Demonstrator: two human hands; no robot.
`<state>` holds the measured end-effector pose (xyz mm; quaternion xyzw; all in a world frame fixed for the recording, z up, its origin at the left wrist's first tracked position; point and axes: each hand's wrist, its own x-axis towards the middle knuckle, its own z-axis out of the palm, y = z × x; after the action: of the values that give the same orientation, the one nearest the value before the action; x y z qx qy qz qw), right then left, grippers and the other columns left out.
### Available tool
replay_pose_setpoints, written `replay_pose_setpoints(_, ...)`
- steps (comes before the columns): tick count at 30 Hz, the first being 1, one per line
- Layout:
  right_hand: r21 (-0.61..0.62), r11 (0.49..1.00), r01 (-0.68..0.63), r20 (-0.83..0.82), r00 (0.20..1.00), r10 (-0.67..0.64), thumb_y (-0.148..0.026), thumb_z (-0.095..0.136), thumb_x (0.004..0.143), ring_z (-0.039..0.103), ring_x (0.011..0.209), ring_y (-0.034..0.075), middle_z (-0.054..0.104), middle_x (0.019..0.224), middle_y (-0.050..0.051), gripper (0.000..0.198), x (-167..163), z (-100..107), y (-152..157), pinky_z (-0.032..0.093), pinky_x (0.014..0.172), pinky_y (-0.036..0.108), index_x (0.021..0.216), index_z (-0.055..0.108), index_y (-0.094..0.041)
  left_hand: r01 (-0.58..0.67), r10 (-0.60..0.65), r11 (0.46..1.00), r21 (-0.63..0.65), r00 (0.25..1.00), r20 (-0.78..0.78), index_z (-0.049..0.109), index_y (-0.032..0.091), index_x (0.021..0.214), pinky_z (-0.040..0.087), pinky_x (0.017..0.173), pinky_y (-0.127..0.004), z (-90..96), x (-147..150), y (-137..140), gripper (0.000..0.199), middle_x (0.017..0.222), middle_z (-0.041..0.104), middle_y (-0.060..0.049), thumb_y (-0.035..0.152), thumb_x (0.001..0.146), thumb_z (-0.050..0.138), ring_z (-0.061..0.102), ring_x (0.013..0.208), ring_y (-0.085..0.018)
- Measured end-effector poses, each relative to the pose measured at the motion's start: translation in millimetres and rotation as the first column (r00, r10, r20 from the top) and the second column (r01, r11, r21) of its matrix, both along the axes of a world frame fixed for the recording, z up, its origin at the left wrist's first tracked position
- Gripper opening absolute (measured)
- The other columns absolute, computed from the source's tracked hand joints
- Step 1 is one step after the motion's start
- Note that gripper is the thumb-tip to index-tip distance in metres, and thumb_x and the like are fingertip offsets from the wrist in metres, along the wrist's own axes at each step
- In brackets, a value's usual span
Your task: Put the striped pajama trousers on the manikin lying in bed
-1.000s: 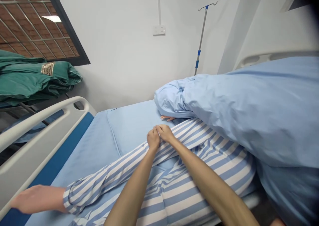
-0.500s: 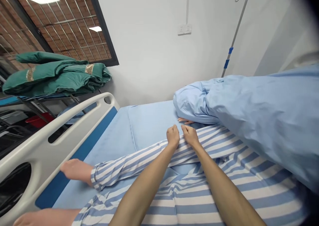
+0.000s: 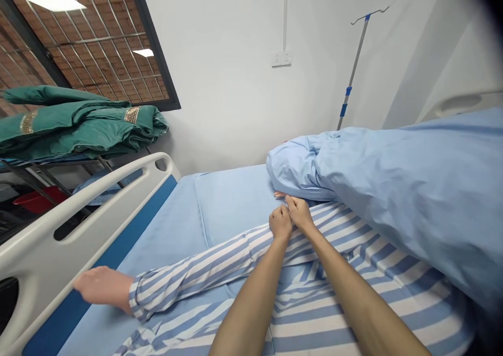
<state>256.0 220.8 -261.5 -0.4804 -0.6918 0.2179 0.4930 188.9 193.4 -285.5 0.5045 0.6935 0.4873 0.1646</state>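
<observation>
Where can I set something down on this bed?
The pale blue sheet lies bare between the white plastic footboard, the blue and white striped trouser leg and the puffy blue fabric cover. It's crowded by that cover, where your left hand and right hand sit together at the trouser leg.

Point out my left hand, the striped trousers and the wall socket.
Left hand [image 3: 280,222]: head view, back of the curled hand.
Striped trousers [image 3: 196,276]: head view, lower part of the far leg.
Wall socket [image 3: 282,59]: head view, middle of its faceplate.

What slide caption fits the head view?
Left hand and right hand, curled side by side at a striped trouser leg on a blue-sheeted bed.
</observation>
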Motion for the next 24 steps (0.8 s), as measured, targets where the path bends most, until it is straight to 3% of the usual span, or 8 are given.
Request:
replay_pose_setpoints(4,0.001,0.999,-0.046,0.019,0.999,0.046,-0.042,0.025,0.081,0.053,0.066,0.016,0.063,0.070,0.006,0.049,17.5,9.0,7.0,0.037,0.061,0.023,0.076,0.065,-0.014,-0.023,0.023,1.000,0.008,1.000,-0.001,0.054,0.017,0.054,0.027,0.054,-0.024,-0.4,1.8,-0.1,0.049,0.060,0.058,-0.005,0.039,0.080,0.019,0.044,0.056,-0.012)
replay_pose_setpoints(9,-0.043,0.997,0.064,0.106,0.993,-0.059,-0.042,0.027,0.081,0.052,0.067,0.016,0.064,0.074,0.006,0.047,31.0,-10.2,5.3,0.035,0.062,0.023,0.083,0.064,-0.014,0.046,-0.048,0.998,0.032,0.994,0.093,0.046,0.017,0.048,0.026,0.052,-0.023,-1.3,2.1,1.5,0.044,0.050,0.050,-0.001,0.038,0.078,0.022,0.039,0.051,-0.010)
replay_pose_setpoints(12,-0.012,0.998,0.058,0.121,0.991,-0.056,-0.041,0.027,0.081,0.053,0.069,0.015,0.064,0.077,0.005,0.045,31.5,-17.2,4.9,0.034,0.063,0.022,0.084,0.064,-0.015,0.106,-0.101,0.994,-0.013,0.975,0.200,0.041,0.017,0.044,0.026,0.049,-0.022,1.8,-24.1,-1.6,0.042,0.042,0.041,0.002,0.039,0.076,0.026,0.037,0.045,-0.009)
replay_pose_setpoints(15,-0.001,0.996,0.092,0.129,0.987,-0.091,-0.041,0.028,0.081,0.052,0.066,0.015,0.063,0.074,0.005,0.045,30.4,-17.8,6.1,0.032,0.059,0.022,0.082,0.064,-0.015,-0.017,0.029,0.998,-0.068,0.981,0.193,0.038,0.017,0.042,0.024,0.045,-0.022,7.4,-90.2,-23.7,0.038,0.038,0.035,0.004,0.040,0.072,0.033,0.033,0.040,-0.008)
replay_pose_setpoints(21,0.007,0.987,0.159,0.182,0.971,-0.157,-0.042,0.030,0.080,0.049,0.059,0.014,0.062,0.065,0.005,0.044,27.6,-17.9,6.9,0.028,0.055,0.023,0.078,0.065,-0.016,-0.285,0.296,0.950,-0.128,0.952,0.079,0.038,0.018,0.041,0.024,0.041,-0.022,22.7,-266.7,-118.4,0.035,0.033,0.034,0.004,0.039,0.068,0.037,0.032,0.036,-0.008)
replay_pose_setpoints(24,0.011,0.981,0.193,0.186,0.964,-0.192,-0.043,0.030,0.080,0.048,0.058,0.015,0.061,0.062,0.006,0.044,24.9,-17.2,4.9,0.027,0.053,0.024,0.074,0.065,-0.016,-0.382,0.390,0.915,-0.130,0.920,0.042,0.039,0.018,0.040,0.025,0.040,-0.022,28.9,-316.4,-148.1,0.034,0.032,0.034,0.004,0.039,0.067,0.039,0.032,0.035,-0.008)
